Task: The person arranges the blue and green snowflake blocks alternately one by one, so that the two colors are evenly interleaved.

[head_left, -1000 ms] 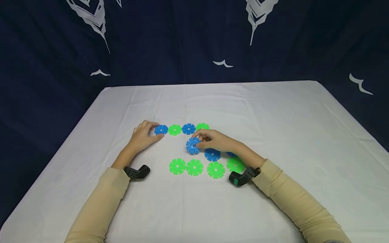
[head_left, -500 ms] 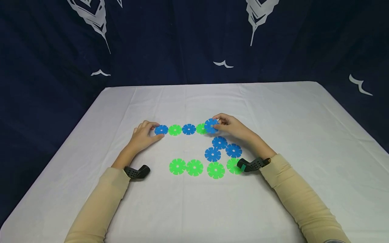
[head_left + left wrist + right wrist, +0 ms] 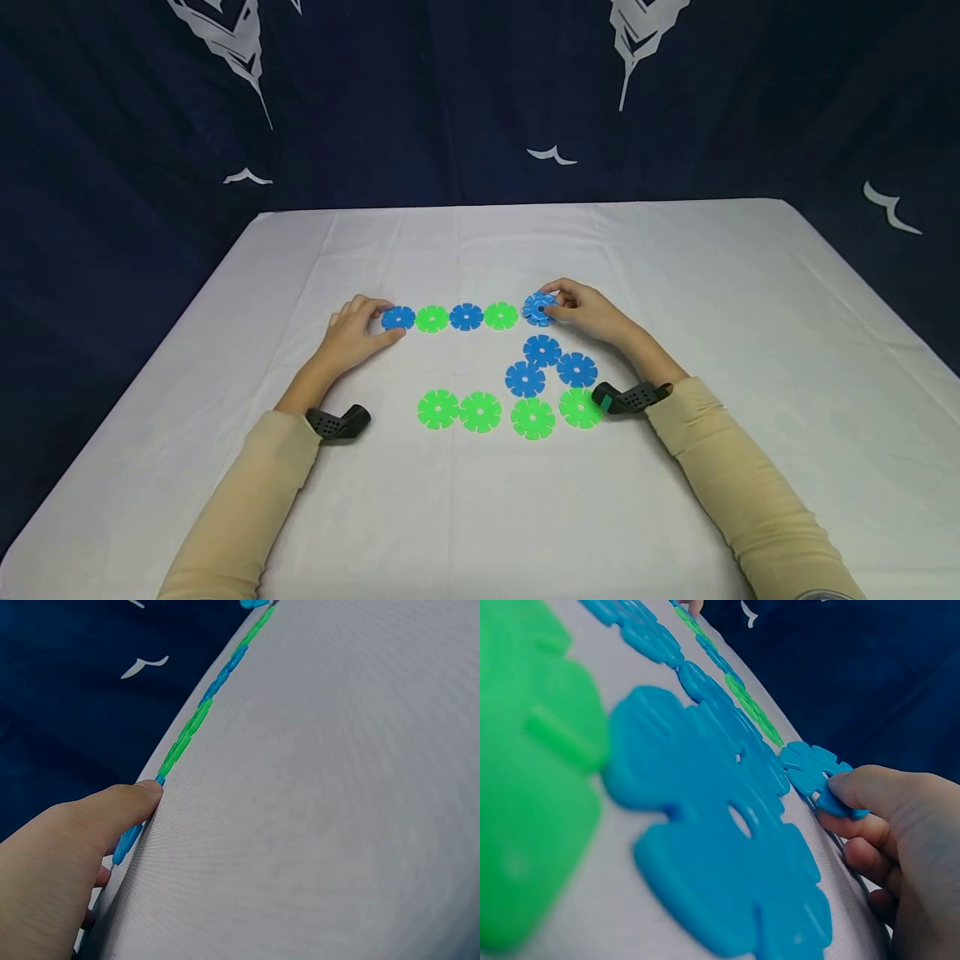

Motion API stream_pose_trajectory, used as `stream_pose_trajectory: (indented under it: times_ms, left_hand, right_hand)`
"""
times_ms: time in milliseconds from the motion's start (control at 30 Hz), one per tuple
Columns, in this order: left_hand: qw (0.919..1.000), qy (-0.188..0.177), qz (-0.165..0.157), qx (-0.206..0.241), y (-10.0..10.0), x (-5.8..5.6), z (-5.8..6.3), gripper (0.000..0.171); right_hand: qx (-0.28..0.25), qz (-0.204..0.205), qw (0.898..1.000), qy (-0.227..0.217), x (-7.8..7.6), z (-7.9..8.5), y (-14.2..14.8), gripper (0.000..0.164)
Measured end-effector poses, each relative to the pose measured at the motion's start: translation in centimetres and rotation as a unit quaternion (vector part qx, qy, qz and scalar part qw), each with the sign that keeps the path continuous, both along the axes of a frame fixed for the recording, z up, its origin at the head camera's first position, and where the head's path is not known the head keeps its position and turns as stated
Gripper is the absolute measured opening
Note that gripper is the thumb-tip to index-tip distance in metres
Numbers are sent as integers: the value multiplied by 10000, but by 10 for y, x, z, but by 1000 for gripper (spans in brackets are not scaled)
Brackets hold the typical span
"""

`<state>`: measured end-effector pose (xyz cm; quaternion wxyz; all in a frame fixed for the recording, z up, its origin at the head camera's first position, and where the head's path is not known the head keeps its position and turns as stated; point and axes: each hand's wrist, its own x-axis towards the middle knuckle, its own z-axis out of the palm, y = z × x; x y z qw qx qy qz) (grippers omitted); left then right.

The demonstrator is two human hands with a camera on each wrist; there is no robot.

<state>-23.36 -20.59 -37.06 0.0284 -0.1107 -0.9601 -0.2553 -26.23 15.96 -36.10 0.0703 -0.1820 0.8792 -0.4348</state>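
Note:
A row of notched plastic interlocking discs runs across the table, from a blue disc (image 3: 398, 318) through a green disc (image 3: 432, 318) and another blue disc (image 3: 467, 317) to a green disc (image 3: 501, 315). My left hand (image 3: 351, 335) holds the leftmost blue disc by its edges, thumb on the near side and fingers on the far side. At the row's right end, my right hand (image 3: 592, 313) pinches a blue disc (image 3: 537, 309) between thumb and fingers. In the right wrist view this held disc (image 3: 807, 766) is tilted up, just beyond the last green disc.
Three loose blue discs, one of them the near-left disc (image 3: 525, 379), cluster in front of my right hand. Nearer to me lies a line of several green discs (image 3: 480, 412). A white cloth (image 3: 420, 517) covers the table, and a dark blue curtain (image 3: 450, 100) hangs behind it.
My right hand has carried its blue disc from the middle of the table to the far right, past the last green disc of the row. My left hand has stayed in place.

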Motion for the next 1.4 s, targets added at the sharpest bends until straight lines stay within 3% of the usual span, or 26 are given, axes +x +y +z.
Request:
stream_pose_trajectory:
  times_ms: [367, 633, 933, 1400]
  left_hand:
    - [10000, -17, -1, -22, 0, 0, 1, 58]
    - [10000, -10, -16, -5, 0, 0, 0, 58]
    - [10000, -37, -22, 32, 0, 1, 0, 58]
    - [10000, -32, -15, 0, 0, 2, 1, 57]
  right_hand:
    - [562, 63, 9974, 447, 1, -5, -2, 34]
    - [1055, 273, 9927, 512, 4, 0, -3, 48]
    - [1530, -28, 9846, 845, 6, -4, -8, 52]
    - [1747, -172, 9787, 1068, 7, -4, -12, 53]
